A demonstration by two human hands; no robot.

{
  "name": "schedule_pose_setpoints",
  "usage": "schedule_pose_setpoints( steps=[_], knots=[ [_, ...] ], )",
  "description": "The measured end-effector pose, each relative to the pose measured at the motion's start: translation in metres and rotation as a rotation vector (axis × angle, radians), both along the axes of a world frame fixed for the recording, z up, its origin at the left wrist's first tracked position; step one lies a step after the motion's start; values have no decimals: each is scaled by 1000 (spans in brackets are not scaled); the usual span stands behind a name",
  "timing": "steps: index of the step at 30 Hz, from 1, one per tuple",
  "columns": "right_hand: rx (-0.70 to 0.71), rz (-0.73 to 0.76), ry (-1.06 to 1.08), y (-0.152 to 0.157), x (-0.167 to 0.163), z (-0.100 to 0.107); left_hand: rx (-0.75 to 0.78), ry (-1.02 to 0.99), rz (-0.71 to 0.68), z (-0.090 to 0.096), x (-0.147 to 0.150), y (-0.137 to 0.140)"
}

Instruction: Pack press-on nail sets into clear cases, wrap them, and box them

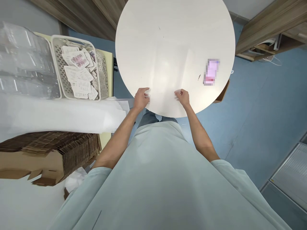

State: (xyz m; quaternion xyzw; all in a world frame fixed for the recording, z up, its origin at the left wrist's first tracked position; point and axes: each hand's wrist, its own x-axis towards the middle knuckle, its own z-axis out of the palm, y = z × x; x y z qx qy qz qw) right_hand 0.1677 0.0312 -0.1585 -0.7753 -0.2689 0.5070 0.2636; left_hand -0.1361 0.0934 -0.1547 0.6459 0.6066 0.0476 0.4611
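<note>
Both my hands are over the near edge of a round white table. My left hand has its thumb and fingers curled round a glossy, see-through edge. To the right, my right hand pinches a similar faint edge between thumb and fingers. They appear to hold one clear plastic piece between them, but its outline is hardly visible against the white top. Pale streaks run up the tabletop from the hands; whether they are plastic or reflections I cannot tell.
A blurred-out pink and purple object lies on the table's right side. At left stand a white basket of printed cards, clear plastic packaging, a stack of white sheets and folded brown cardboard. Wooden shelving is at upper right.
</note>
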Motion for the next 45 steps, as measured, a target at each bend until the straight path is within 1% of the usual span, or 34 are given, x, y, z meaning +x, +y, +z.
schedule_pose_setpoints(
  steps=[3, 5, 8, 10, 13, 17, 19, 24, 29, 33, 35, 37, 42, 45],
  knots=[
    [-7, 17, -96, 4, 3, -10, 98, 106, -147, -9, -26, -6],
    [-19, 62, -152, 7, 5, -16, 120, 138, -261, -15, -39, -12],
    [-35, 126, -242, 9, 10, -22, 126, 153, -404, -21, -52, -21],
    [-42, 136, -306, 9, 12, -26, 131, 169, -462, -24, -54, -26],
    [-51, 99, -341, 3, 14, -32, 129, 195, -493, -27, -53, -31],
    [-117, 54, -352, -16, 12, -36, 142, 167, -452, -32, -51, -29],
    [-145, 48, -359, -28, 10, -34, 141, 155, -460, -35, -50, -26],
    [-197, 27, -326, -60, 3, -26, 127, 165, -549, -36, -51, -16],
    [-265, -7, -282, -82, -9, -18, 152, 170, -549, -33, -50, -14],
    [-288, -26, -264, -90, -17, -14, 210, 155, -535, -30, -38, -16],
    [-294, -27, -264, -92, -20, -12, 247, 123, -548, -29, -26, -18],
    [-304, -22, -264, -93, -22, -10, 270, 85, -590, -27, -10, -20],
    [-306, 4, -262, -93, -26, -2, 239, 80, -711, -32, 30, -23],
    [-289, 14, -257, -93, -30, 5, 198, 88, -731, -39, 41, -22]
  ],
)
